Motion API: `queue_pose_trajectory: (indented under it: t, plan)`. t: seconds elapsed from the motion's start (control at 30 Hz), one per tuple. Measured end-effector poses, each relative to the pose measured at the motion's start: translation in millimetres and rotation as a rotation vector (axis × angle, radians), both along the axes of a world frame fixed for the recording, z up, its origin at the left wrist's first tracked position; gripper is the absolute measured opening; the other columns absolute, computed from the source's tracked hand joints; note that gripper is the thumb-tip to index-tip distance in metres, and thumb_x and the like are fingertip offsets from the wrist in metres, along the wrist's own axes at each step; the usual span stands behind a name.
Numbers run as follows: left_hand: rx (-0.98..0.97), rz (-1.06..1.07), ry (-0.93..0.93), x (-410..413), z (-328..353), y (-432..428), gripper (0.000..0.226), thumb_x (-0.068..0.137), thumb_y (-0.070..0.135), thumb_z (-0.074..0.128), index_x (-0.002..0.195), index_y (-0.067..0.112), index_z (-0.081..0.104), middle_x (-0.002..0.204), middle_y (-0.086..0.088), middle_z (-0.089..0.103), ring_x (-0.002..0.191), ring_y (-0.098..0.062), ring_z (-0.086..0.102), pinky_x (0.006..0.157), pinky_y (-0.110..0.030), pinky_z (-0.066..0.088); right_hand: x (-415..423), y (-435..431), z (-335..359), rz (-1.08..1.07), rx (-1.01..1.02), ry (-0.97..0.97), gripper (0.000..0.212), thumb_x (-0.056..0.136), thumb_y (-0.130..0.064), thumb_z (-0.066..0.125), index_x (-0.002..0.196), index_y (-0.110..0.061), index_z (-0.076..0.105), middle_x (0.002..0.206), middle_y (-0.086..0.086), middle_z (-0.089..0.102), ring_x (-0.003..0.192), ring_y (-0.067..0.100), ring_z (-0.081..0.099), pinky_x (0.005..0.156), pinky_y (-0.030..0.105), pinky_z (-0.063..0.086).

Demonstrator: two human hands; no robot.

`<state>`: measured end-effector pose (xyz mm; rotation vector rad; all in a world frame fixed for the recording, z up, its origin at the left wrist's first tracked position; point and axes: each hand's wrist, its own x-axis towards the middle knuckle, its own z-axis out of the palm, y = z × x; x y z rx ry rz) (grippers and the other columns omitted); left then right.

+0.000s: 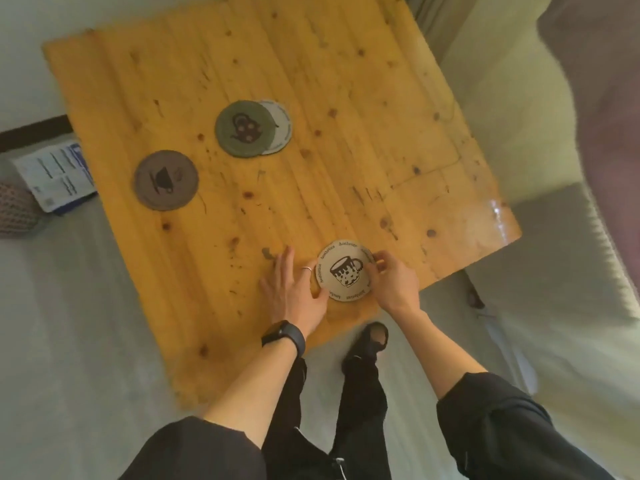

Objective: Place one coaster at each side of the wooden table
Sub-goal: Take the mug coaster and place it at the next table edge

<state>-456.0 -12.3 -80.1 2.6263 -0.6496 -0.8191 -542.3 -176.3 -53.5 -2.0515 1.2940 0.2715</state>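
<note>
A cream coaster with a mug drawing (346, 271) lies flat near the near edge of the wooden table (363, 116). My right hand (393, 282) pinches its right rim with fingertips. My left hand (294, 292) rests flat on the table, fingers spread, its thumb side touching the coaster's left rim. A green coaster with a teapot (240, 129) lies near the table's middle, overlapping a pale grey coaster (280, 128) beneath it. A brown coaster with a cup (166, 180) lies by the table's left edge.
A blue-and-white booklet (57, 174) lies on the floor left of the table, beside a knitted pouf (14, 213). A pale sofa (502, 98) runs along the table's right side. My legs and a black shoe (367, 344) stand at the near edge.
</note>
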Motion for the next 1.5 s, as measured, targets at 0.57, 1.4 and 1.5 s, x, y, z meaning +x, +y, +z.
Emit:
queue_pose_trajectory:
  t: [0.57,1.4,1.5]
  plan:
    - [0.073,0.080,-0.116,-23.0,-11.9,-15.6,0.088,0.078,0.069,0.059,0.151,0.046,0.016,0.166,0.003,-0.013,0.152,-0.024,-0.010,0.112,-0.074,0.005,-14.9,-37.9,-31.9,0.132,0.021,-0.183,0.027,0.091,-0.042,0.069,0.098,-0.017,0.068,0.097,0.002,0.066,0.087,0.022,0.061,0.074,0.034,0.048]
    - [0.201,0.060,-0.073,-13.0,3.4,-21.4,0.083,0.077,0.076,0.050,0.148,0.044,0.020,0.165,0.004,-0.005,0.152,-0.025,0.000,0.116,-0.065,0.014,0.3,-42.0,-15.7,0.562,-0.111,-0.020,0.028,0.099,-0.041,0.049,0.127,-0.042,0.047,0.126,0.003,0.047,0.084,0.035,0.068,0.060,0.047,0.060]
    - [0.176,0.059,-0.046,5.8,16.4,-21.5,0.069,0.082,0.068,0.050,0.143,0.039,0.035,0.159,0.001,0.019,0.144,-0.026,0.023,0.109,-0.052,0.037,17.9,-50.2,-4.0,0.580,-0.088,0.038,0.034,0.097,-0.046,0.046,0.129,-0.037,0.051,0.132,0.003,0.046,0.095,0.034,0.067,0.069,0.046,0.060]
